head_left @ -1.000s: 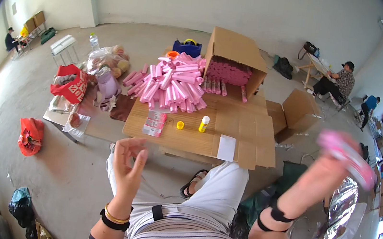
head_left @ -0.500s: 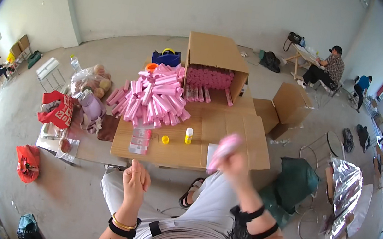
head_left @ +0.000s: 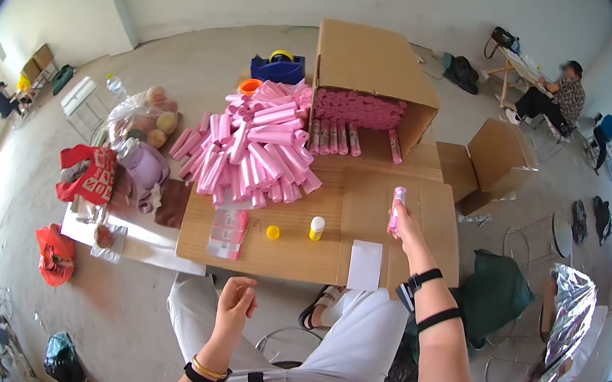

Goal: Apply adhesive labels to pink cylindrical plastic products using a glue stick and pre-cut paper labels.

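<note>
My right hand (head_left: 410, 232) is closed around a slim pink wrapped roll (head_left: 398, 203), held upright above the flattened cardboard at the table's right side. Over my lap, just off the table's front edge, my left hand (head_left: 236, 301) has its fingers curled together, and nothing shows in them. A large heap of pink rolls (head_left: 250, 149) lies on the left of the table. In front of it are pink-and-clear printed labels (head_left: 225, 238), a round yellow cap (head_left: 273, 231) and an upright yellow-and-white glue stick (head_left: 316, 229). A white sheet (head_left: 365, 265) lies near the front edge.
A cardboard box (head_left: 377, 61) on its side holds stacked pink rolls, several standing at its mouth. A blue tape dispenser (head_left: 279, 68) is behind the heap. Bags and a lilac pouch (head_left: 143, 168) crowd the left side table. An opened carton (head_left: 499, 166) stands right; people sit farther off.
My right hand has moved up and away over the cardboard with the pink roll, uncovering the white sheet. My left hand has turned and shifted slightly right. The whole view has shifted.
</note>
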Demonstrator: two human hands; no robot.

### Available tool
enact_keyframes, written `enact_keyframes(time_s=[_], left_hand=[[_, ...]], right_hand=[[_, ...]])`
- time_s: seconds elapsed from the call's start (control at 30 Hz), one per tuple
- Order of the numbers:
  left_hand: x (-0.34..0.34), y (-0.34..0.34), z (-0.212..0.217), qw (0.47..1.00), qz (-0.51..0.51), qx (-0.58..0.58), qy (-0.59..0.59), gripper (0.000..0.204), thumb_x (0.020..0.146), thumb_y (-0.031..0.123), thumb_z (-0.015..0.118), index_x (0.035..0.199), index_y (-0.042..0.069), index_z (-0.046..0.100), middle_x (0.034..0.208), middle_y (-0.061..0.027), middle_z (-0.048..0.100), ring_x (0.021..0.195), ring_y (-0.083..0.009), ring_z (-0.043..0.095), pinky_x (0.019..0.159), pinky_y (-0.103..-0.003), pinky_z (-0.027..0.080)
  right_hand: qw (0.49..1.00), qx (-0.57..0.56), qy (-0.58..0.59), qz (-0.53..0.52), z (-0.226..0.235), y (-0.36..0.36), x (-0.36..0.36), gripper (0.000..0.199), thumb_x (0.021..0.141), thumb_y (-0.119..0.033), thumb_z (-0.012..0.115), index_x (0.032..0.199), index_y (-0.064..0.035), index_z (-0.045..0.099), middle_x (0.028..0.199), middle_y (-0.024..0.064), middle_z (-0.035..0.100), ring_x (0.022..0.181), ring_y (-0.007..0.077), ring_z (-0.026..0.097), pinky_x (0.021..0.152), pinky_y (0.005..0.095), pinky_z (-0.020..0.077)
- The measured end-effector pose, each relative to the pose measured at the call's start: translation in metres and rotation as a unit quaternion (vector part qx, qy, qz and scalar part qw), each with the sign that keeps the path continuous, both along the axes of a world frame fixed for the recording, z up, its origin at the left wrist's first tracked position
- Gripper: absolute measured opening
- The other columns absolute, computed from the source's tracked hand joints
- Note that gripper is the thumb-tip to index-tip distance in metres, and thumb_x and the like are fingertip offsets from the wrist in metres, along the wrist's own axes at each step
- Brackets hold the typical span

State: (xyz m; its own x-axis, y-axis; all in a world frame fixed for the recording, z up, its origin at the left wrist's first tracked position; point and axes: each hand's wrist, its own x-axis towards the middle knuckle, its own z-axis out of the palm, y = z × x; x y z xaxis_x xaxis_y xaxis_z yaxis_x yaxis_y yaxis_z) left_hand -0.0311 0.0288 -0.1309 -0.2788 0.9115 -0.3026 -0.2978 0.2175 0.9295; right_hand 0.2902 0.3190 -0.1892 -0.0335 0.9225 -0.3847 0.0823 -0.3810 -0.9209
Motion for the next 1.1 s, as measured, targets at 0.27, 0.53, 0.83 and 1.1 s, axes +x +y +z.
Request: enact_keyframes(time_s=[0.27,0.53,0.83,1.1], left_hand=[[-0.016,0.03,-0.022,0.996,0.016,-0.086,-0.018,0.017,0.096,0.007,0.055,0.112,0.007,0.052,0.077,0.0003,0.05,0.063,-0.006,0.044,0.055,-0.02,0.036],[-0.034,0.04,-0.036,0.993,0.033,-0.113,-0.016,0.02,0.096,0.011,0.056,0.115,0.005,0.052,0.08,-0.0003,0.052,0.066,-0.0068,0.047,0.058,-0.021,0.037],[-0.129,0.17,-0.035,0.934,0.094,0.06,0.34,0.024,0.091,0.01,0.062,0.112,0.003,0.054,0.092,-0.0052,0.064,0.079,-0.0116,0.059,0.067,-0.027,0.047],[-0.079,0.292,-0.016,0.707,-0.096,0.068,0.697,0.041,0.076,0.004,0.062,0.115,0.011,0.056,0.117,-0.0136,0.053,0.112,-0.0324,0.049,0.092,-0.043,0.042]], right_hand=[[0.953,0.141,-0.264,0.046,-0.041,0.146,-0.048,0.045,0.088,-0.034,0.054,0.11,0.0046,0.049,0.089,0.0244,0.064,0.083,0.0376,0.063,0.075,0.046,0.0475],[0.862,0.342,-0.369,0.057,-0.073,0.21,-0.085,0.04,0.082,-0.021,0.066,0.117,-0.0022,0.061,0.112,0.0265,0.063,0.104,0.0434,0.059,0.092,0.0463,0.046],[0.916,0.308,-0.229,0.115,0.004,0.108,-0.059,0.016,0.091,-0.013,0.061,0.104,-0.0047,0.064,0.083,0.0019,0.064,0.071,0.0084,0.055,0.066,0.0236,0.0455],[0.971,0.174,-0.091,0.139,0.055,-0.064,-0.06,0.013,0.095,-0.01,0.056,0.101,-0.0021,0.064,0.08,-0.0003,0.062,0.073,0.0053,0.055,0.066,0.0216,0.0461]])
